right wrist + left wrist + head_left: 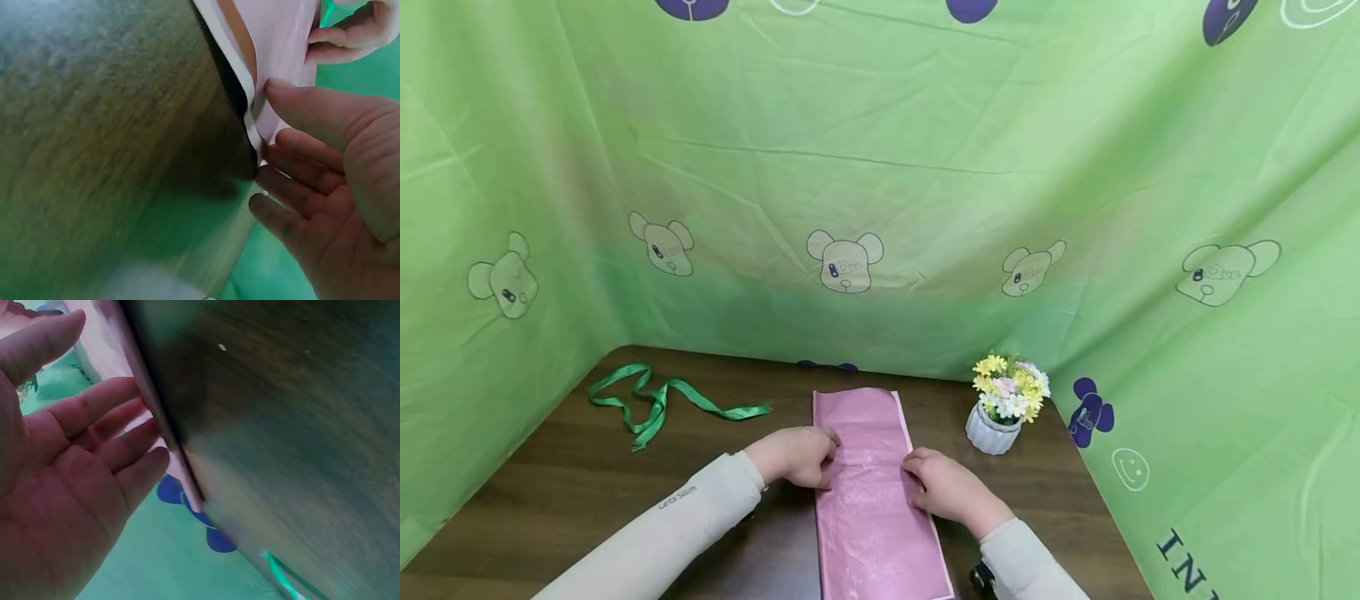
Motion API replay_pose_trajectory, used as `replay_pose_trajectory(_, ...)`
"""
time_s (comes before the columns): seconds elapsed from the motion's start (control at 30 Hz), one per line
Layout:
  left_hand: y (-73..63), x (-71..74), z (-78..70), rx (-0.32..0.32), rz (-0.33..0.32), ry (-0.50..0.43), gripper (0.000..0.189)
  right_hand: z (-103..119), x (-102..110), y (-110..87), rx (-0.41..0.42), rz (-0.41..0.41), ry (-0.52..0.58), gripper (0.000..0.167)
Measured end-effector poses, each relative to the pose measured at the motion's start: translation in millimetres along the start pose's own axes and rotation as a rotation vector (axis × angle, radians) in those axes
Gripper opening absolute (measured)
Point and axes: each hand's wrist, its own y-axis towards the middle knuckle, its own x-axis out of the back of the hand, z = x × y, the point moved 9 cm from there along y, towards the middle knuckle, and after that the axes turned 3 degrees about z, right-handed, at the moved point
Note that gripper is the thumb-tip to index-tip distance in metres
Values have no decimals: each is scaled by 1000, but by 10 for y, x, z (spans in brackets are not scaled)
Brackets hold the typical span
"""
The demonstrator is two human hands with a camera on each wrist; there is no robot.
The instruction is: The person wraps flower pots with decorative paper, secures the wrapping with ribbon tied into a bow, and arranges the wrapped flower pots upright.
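Note:
A long strip of folded pink paper with a pale border down its right side lies on the brown table. My left hand is at its left edge. In the left wrist view, the fingers of the left hand reach the paper's edge nearly straight, the thumb held apart. Across from it, my right hand holds the right edge. The right wrist view shows that hand with its thumb on the pink layer and fingertips at the border, where the layers stand slightly apart.
A curled green ribbon lies on the table at the back left. At the back right stands a white pot of yellow, white and pink flowers. Green printed cloth hangs behind and along both sides.

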Motion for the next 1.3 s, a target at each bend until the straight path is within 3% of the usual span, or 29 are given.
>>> replay_pose_trajectory(0.23, 22, -19, -35, -20, -8, -7, 31, 120, -27, -101, 28, -21, -81, 33)
replay_pose_trajectory(0.43, 35, -14, -228, -38, -58, 70, 28, 163, -44, -229, 1, -27, -78, 34)
replay_pose_trajectory(0.57, 11, -61, -313, -47, -80, 129, 29, 128, -70, -276, -12, -1, -22, 35)
replay_pose_trajectory(0.8, -37, -79, -318, -37, -79, 126, 33, 31, -67, -249, 25, -2, 90, 37)
replay_pose_trajectory(0.93, -8, -69, -382, -64, -84, 134, 31, -61, -28, -270, 21, -52, 41, 33)
replay_pose_trajectory(1.07, 23, -41, -416, -47, -74, 122, 30, -171, 10, -282, -18, -95, -34, 33)
replay_pose_trajectory(1.3, 56, 8, -471, -34, -70, 122, 26, -288, 32, -314, -57, -90, -16, 40)
